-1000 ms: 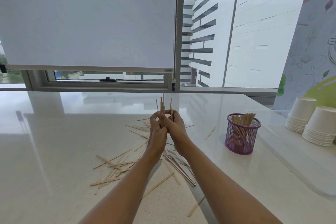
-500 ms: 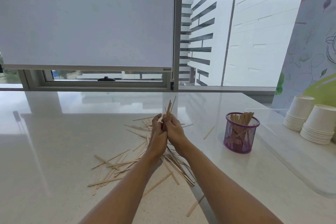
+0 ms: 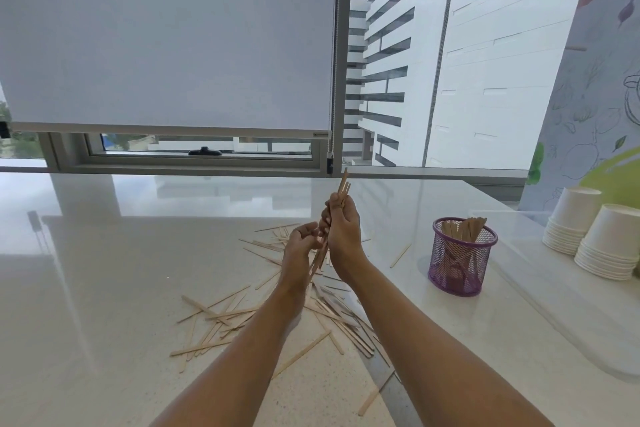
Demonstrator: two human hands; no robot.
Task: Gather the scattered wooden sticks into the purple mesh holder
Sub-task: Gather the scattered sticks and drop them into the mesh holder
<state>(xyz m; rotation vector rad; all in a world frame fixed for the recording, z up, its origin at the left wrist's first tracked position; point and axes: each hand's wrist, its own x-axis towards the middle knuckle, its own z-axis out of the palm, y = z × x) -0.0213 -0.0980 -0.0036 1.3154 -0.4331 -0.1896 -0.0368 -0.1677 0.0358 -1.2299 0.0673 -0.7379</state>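
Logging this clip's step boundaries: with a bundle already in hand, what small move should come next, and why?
Probably carry the stick bundle in the right hand over to the purple mesh holder: the sticks are gripped together, lifted off the table, and the holder stands open to its right.

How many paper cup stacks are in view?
2: far stack right of the purple mesh holder; near stack beside it at the frame's right edge. More may be out of view.
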